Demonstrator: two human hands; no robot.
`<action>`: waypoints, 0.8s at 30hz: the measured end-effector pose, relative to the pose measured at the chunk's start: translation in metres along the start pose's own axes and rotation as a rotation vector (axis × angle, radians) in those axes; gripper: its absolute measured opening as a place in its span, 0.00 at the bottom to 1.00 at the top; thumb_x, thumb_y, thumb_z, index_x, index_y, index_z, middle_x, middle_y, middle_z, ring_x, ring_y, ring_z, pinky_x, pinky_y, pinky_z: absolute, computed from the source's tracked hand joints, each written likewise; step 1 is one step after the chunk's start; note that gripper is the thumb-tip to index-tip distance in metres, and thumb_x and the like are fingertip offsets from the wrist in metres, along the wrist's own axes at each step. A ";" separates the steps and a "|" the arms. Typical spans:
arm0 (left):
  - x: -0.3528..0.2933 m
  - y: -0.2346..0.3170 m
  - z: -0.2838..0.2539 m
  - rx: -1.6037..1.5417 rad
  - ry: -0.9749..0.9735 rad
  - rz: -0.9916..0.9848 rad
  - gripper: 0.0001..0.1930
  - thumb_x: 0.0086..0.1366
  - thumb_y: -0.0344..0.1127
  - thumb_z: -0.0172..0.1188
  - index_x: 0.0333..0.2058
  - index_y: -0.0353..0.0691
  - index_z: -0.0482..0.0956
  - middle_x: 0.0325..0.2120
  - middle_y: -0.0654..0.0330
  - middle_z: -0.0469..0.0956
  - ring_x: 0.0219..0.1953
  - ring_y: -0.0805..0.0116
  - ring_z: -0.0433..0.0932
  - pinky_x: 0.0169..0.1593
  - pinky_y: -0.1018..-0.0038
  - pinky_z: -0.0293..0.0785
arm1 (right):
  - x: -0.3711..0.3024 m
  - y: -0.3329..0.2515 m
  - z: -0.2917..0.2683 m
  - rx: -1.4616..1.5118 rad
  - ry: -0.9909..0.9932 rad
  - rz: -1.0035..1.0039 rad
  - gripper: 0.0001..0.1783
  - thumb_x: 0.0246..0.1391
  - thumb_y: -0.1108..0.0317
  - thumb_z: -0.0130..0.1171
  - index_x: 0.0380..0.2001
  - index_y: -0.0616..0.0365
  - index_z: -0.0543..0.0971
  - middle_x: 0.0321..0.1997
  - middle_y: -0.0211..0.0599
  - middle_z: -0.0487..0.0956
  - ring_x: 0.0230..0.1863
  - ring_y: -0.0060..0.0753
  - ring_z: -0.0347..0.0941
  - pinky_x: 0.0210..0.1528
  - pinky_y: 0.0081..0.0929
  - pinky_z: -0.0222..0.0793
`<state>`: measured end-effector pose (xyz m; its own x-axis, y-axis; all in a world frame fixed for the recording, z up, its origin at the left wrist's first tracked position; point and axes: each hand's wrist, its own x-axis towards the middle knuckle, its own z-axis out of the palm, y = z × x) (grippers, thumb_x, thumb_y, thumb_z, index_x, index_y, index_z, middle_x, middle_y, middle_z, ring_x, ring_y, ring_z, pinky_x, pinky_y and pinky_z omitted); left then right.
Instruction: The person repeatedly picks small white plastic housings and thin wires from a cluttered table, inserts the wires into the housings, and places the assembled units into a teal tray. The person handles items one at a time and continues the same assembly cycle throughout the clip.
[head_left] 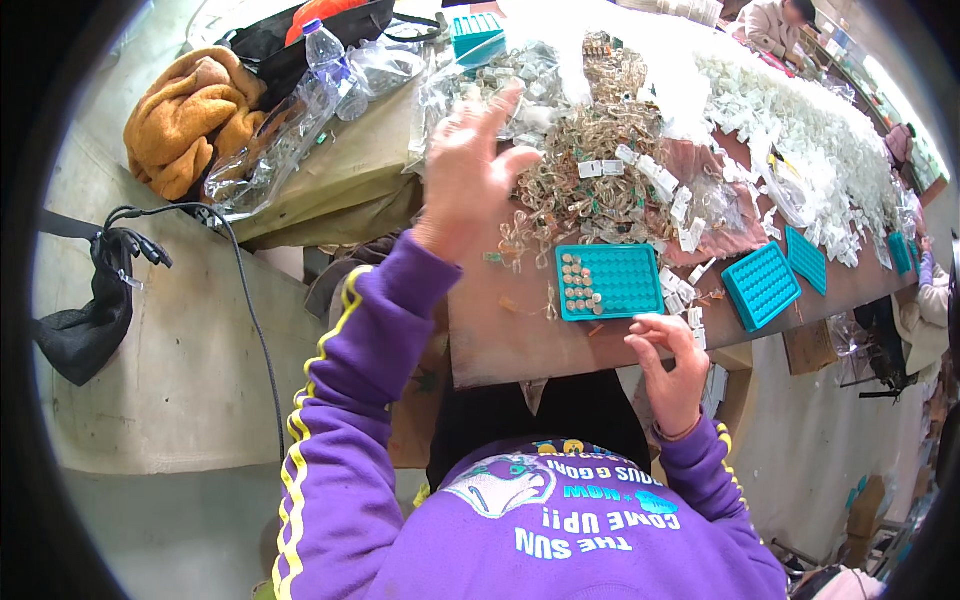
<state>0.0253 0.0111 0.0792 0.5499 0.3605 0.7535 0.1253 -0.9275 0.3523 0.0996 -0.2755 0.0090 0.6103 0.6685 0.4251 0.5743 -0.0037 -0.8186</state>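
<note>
My left hand (470, 170) is raised over the far left of the table, beside a clear plastic bag of small parts (520, 75). Its fingers are stretched, the thumb stands apart, and motion blurs it a little; no object shows in it. My right hand (670, 365) hovers by the near right corner of a teal tray (640, 285) with rows of small pockets. Its fingers are loosely bent, with a gap at the thumb and nothing visible between. Small round silvery discs (575, 285) fill pockets on the tray's left side. Behind it lies a heap of coiled thin wires (590, 150).
White rectangular plastic pieces (660, 180) lie right of the wires. Two teal trays (762, 285) (806, 260) rest farther right, before a large white heap (830, 170). A bottle (325, 50) and orange-brown cloth (190, 120) sit at the far left. Other people (770, 28) sit along the table.
</note>
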 end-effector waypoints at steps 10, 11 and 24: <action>-0.055 -0.083 0.052 0.376 -0.364 -0.103 0.08 0.58 0.39 0.62 0.34 0.45 0.84 0.38 0.59 0.80 0.40 0.55 0.79 0.44 0.64 0.75 | -0.009 0.015 -0.010 0.085 0.022 0.085 0.05 0.55 0.80 0.59 0.35 0.66 0.80 0.30 0.38 0.80 0.29 0.26 0.79 0.33 0.20 0.74; -0.052 -0.087 0.054 0.408 -0.373 -0.124 0.07 0.58 0.38 0.61 0.31 0.44 0.83 0.33 0.59 0.80 0.38 0.56 0.79 0.43 0.64 0.74 | -0.011 0.014 -0.010 0.081 0.025 0.085 0.05 0.55 0.80 0.59 0.35 0.66 0.80 0.30 0.38 0.80 0.29 0.26 0.79 0.33 0.20 0.75; -0.099 0.000 0.034 -0.472 -0.114 -0.383 0.05 0.61 0.27 0.62 0.36 0.35 0.82 0.30 0.57 0.82 0.33 0.72 0.80 0.38 0.77 0.75 | 0.044 0.010 0.038 0.128 0.006 -0.002 0.09 0.53 0.75 0.62 0.39 0.62 0.81 0.36 0.39 0.82 0.33 0.29 0.80 0.37 0.25 0.74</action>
<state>-0.0008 -0.0280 -0.0143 0.6260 0.6222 0.4701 -0.0337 -0.5807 0.8134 0.1114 -0.2175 0.0045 0.6129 0.6639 0.4284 0.5012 0.0925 -0.8604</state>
